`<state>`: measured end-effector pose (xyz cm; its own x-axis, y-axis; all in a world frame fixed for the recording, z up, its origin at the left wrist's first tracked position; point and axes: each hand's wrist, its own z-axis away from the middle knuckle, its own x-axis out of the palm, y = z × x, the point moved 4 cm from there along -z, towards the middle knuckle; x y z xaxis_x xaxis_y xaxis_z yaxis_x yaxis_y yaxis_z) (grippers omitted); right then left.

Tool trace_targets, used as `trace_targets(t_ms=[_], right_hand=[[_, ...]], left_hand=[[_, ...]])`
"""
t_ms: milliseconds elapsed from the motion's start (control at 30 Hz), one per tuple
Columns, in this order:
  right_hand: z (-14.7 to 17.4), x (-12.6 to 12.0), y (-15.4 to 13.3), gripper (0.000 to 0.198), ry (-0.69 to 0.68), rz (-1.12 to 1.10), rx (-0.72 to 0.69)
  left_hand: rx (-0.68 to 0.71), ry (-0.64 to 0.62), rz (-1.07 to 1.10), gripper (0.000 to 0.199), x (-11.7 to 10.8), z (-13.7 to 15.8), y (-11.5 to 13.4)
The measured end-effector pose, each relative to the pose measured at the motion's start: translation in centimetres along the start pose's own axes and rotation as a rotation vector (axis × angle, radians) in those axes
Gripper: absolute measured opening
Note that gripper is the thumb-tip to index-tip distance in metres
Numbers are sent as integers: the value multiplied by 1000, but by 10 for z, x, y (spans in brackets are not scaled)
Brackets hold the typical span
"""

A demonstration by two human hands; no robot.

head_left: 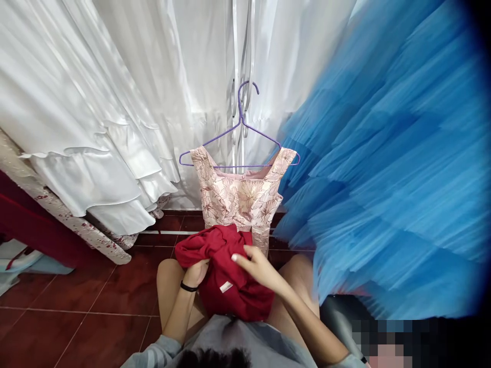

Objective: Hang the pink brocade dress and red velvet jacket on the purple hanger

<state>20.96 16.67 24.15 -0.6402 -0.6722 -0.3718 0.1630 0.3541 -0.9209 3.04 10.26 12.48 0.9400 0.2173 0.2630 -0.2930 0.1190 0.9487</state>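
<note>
A red garment [240,301] lies bunched across my lap, with a small white label [226,286] showing on it. My left hand [197,273], below a black wristband, is closed on a fold at the garment's left side; its fingertips are partly hidden by cloth. Over the right side of the same garment is my right hand [258,266], thumb and fingers apart. Just beyond, a pink floral dress [240,197] hangs from a purple hanger [241,121]. The red cloth covers the dress's lower part.
White ruffled fabric [126,153] hangs to the left and behind. Layered blue tulle [383,153] fills the right side. Patterned fabric [57,199] leans at the far left above a red tiled floor [69,327]. A dark, rounded object [341,317] sits at lower right, beside a blurred patch.
</note>
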Motion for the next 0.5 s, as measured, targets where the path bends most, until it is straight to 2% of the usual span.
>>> trace_targets(t_ms=[67,100,133,200,233,267,300,333,400,433,467,500], right_hand=[[-9,-17,2,35,112,-27,-42],[-12,-30,-2,32,138,-5,-92],[-15,-42,-8,31,138,36,-151],[-16,-62,-29,35,83,135,-257],[-15,-67,-41,36,18,172,-307],[-13,-68,-54,36,-71,196,-356],[-10,-64,-67,36,-173,205,-401],[-6,-58,-80,37,-283,197,-442],[1,-41,-99,36,-480,139,-507],[4,-34,-106,35,-548,95,-527],[5,-28,-109,35,-597,44,-534],[6,-24,-110,34,-632,-12,-528]], left_hand=[[-60,63,-183,51,-6,7,0],[-103,25,-313,52,-7,13,3],[-144,-87,-445,53,-6,20,9],[-234,-497,-606,57,2,35,27],[-266,-706,-612,59,6,43,39],[-261,-830,-575,58,9,46,55],[-203,-844,-519,55,11,43,71],[-98,-760,-470,52,13,36,88],[202,-486,-445,47,20,17,116],[319,-423,-472,40,27,9,123],[376,-446,-518,36,39,4,124],[372,-553,-574,37,53,1,120]])
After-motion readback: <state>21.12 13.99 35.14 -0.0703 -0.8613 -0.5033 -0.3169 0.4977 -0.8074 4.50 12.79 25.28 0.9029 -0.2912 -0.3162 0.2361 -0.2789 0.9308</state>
